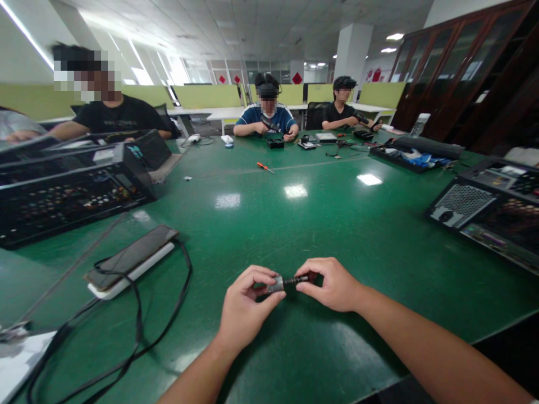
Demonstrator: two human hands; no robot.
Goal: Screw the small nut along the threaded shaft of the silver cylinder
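Observation:
Near the front of the green table (337,224), my left hand (248,306) grips a short grey metal cylinder (277,284) between thumb and fingers. A thin dark ribbed shaft (296,280) reaches from the cylinder toward the right. My right hand (332,283) pinches the far end of that shaft, with thumb and index finger closed on it. The shaft lies roughly level between both hands, a little above the tabletop. What sits deeper inside the right hand's fingers is dark and hard to make out.
A phone (135,255) rests on a white power strip (130,275) with black cables at left. Open computer cases stand left (76,185) and right (488,207). An orange screwdriver (263,166) lies farther back. Several people sit across the table.

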